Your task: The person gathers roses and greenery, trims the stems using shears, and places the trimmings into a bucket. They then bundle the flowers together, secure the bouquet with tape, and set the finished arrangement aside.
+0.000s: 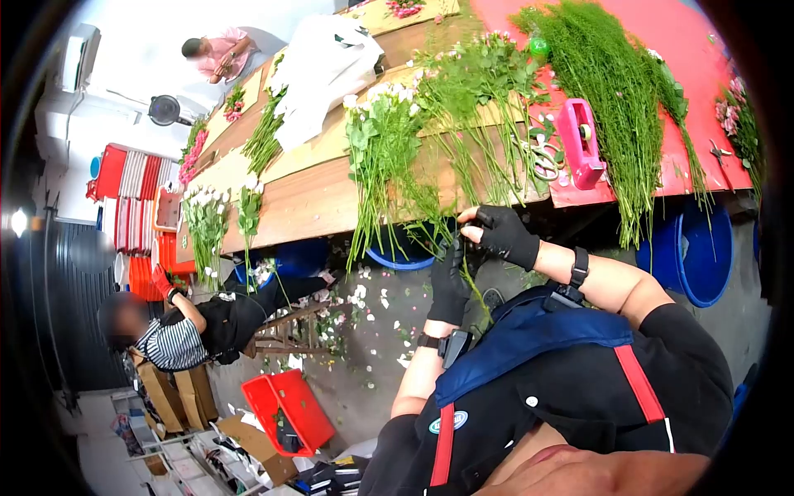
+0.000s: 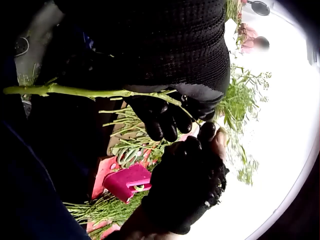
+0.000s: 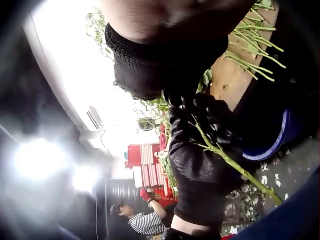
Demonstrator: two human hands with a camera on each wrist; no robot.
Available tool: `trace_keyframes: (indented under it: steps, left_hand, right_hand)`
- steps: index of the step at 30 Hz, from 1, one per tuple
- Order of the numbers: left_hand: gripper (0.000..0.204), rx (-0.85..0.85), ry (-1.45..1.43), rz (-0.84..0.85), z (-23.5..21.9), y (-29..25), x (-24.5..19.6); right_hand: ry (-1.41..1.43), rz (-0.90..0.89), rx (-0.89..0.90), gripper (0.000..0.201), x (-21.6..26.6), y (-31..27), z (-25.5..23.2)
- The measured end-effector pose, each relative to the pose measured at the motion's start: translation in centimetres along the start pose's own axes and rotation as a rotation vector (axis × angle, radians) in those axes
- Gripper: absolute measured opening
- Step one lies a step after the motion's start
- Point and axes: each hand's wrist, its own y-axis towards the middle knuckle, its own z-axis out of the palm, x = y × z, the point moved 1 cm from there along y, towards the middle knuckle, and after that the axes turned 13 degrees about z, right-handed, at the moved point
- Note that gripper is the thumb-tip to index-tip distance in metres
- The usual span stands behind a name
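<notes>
My left hand [image 1: 447,281], in a black glove, grips a long green stem [image 2: 75,92]. The stem's bare lower end points back toward my body, and small side stubs show along it. Close against the left fingers is my right hand [image 1: 506,237], its black glove leaving the thumb and index fingertip bare. Those fingertips pinch at the stem's upper part in the left wrist view, partly hidden by the glove. Beyond both hands, at the table edge, lie bunches of leafy stems with white flowers [image 1: 385,136].
A pink tape dispenser [image 1: 581,145] and scissors [image 1: 542,159] lie on the table [image 1: 306,194], near a large heap of feathery greens [image 1: 612,107]. Blue buckets [image 1: 691,252] stand below its edge. Petals litter the floor around a red crate [image 1: 289,409]. Another person [image 1: 178,339] is at the left.
</notes>
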Motion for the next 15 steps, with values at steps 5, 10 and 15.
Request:
trace_keyframes:
  steps: [5, 10, 15]
  left_hand:
    - [0.026, -0.216, -0.905, -0.362, 0.5, 0.7, 1.0]
    - [0.025, -0.284, -0.861, -0.379, 0.9, 0.6, 1.3]
    - [0.021, -0.402, -0.831, -0.350, -0.3, 1.1, 1.8]
  right_hand:
    - [-0.281, 0.154, -0.187, 0.029, 0.0, 0.4, -0.8]
    - [-0.075, 0.192, 0.012, 0.030, -1.5, 1.4, -0.9]
    - [-0.291, -0.003, 0.072, 0.023, -1.8, -0.6, -1.4]
